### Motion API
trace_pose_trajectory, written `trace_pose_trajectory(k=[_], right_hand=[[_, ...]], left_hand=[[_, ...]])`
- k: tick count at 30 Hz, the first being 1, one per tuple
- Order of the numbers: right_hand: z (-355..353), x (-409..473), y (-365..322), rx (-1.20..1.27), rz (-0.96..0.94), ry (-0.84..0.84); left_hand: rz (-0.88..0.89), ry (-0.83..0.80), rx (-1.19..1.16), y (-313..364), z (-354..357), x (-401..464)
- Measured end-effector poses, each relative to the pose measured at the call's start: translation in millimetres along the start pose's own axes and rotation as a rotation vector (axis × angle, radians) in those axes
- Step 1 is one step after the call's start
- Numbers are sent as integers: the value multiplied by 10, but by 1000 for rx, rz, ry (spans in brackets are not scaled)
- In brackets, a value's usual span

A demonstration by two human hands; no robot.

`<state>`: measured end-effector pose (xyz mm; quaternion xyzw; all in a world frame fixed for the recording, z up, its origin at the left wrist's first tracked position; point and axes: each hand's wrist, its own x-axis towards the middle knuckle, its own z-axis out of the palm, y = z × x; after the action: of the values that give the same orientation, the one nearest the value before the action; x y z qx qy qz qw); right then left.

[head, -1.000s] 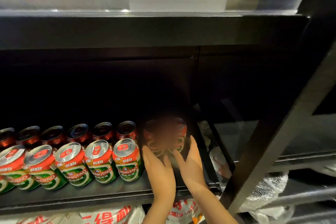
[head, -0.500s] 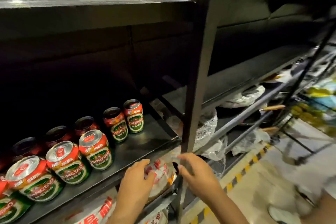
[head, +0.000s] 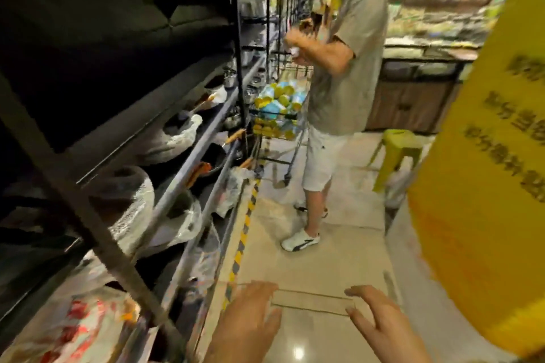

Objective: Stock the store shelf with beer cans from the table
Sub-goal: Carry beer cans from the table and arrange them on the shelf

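My left hand (head: 247, 321) and my right hand (head: 383, 324) hang empty over the aisle floor at the bottom of the view, fingers spread and relaxed. The dark store shelf (head: 124, 127) runs along the left; its beer cans are out of view. No beer can and no table shows in this frame.
A person in a grey shirt (head: 339, 74) stands in the aisle beside a wire cart (head: 280, 115) full of yellow and blue cans. A green stool (head: 395, 153) stands behind. A large yellow sign (head: 483, 174) fills the right. Wrapped pans (head: 177, 138) lie on the shelves.
My view has swung right, away from the shelf with the beer cans, toward the aisle. Both hands left the two cans on the shelf and came off it empty.
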<state>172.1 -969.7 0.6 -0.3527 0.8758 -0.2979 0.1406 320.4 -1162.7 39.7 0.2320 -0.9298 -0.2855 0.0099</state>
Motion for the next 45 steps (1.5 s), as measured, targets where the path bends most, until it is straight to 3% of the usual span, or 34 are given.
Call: trace_pose_trajectory(k=[4,10,15,20,23,33,45], right_hand=[[-518,-657,545,26,146,123],[-1275,-2020,1466,58,436,228],[-1800,-3269,2225,29,674,416],[-2094,-4077,2699,115,895,573],[-2222,-4206,2923,175,956,664],[-3123,-3569,4052,195,977,675],[-4084,-3451,5522,235,1137,843]], left_hand=[[125,-147,-79,717,427,73],[292,-208,-178,2145,1391,-97],[521,-406,-215,3402,2377,-323],[642,-602,-202,4294,3047,-493],[635,-663,-188,4589,3311,-433],[567,-746,-176,5652,4170,770],[736,-1018,-210,7570,5348,1373]])
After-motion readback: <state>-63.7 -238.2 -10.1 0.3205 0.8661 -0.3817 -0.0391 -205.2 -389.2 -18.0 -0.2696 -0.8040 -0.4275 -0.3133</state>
